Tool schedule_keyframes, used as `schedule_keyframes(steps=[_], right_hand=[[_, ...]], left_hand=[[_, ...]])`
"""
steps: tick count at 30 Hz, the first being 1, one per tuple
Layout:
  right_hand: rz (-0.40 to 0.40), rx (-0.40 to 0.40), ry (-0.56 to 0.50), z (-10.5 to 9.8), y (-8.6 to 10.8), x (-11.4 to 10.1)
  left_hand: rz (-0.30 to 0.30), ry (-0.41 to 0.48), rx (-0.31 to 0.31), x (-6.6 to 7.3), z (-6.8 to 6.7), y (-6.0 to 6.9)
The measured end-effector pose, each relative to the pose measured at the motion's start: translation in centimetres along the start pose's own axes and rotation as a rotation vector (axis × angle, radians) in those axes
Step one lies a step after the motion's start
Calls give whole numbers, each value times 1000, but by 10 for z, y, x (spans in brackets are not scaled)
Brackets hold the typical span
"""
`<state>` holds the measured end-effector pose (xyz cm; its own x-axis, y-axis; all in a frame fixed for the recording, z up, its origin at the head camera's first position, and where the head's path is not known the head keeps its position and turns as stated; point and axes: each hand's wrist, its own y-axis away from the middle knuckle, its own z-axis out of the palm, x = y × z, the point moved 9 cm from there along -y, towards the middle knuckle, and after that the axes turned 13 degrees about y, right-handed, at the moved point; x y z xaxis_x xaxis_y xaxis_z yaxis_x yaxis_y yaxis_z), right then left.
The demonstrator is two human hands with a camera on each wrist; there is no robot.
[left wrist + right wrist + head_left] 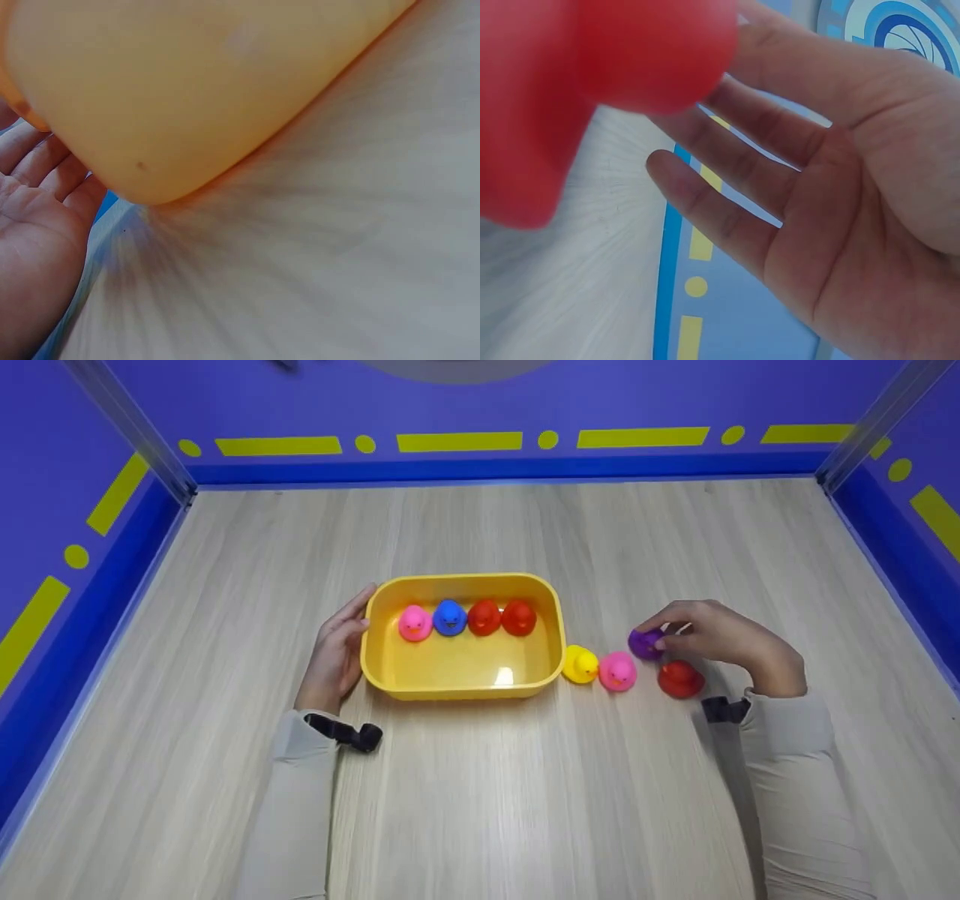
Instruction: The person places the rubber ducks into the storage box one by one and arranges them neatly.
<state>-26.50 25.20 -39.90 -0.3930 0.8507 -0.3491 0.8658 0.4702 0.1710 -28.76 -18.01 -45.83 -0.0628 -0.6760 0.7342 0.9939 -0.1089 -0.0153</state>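
In the head view, your right hand (pixel 712 637) pinches the purple duck (pixel 643 643) between thumb and fingers; the yellow bin (pixel 450 691) lies to the left of that duck, its long axis running left to right across the table (pixel 480 802). Your right hand is therefore the nearer one to the purple duck, while your left hand (pixel 335 656) rests at the bin's far left end, thumb and fingers against the outside. Between the purple duck and the bin, note the loose pink duck (pixel 617 671) and the yellow duck (pixel 580 664), the latter just beside the bin's right wall; a loose red duck (pixel 681 680) sits just nearer you. Four ducks (pixel 450 618) stand in a row inside the bin. The pale wood-grain surface is bounded by blue panels (pixel 480 409) at the back and both sides. In the left wrist view, your left fingers extend along the bin's outer wall. In the right wrist view, a red form blocks your pinching fingertips; the remaining three fingers are extended, slightly apart.
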Motion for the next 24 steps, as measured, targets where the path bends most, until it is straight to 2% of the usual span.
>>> schedule_keyframes(steps=[19,24], right_hand=[[97,-55,22,6,-5,1],[91,-48,29,6,-6,0]], left_hand=[[1,13,4,0,-1,1],[-6,19,14,-1,-1,1]])
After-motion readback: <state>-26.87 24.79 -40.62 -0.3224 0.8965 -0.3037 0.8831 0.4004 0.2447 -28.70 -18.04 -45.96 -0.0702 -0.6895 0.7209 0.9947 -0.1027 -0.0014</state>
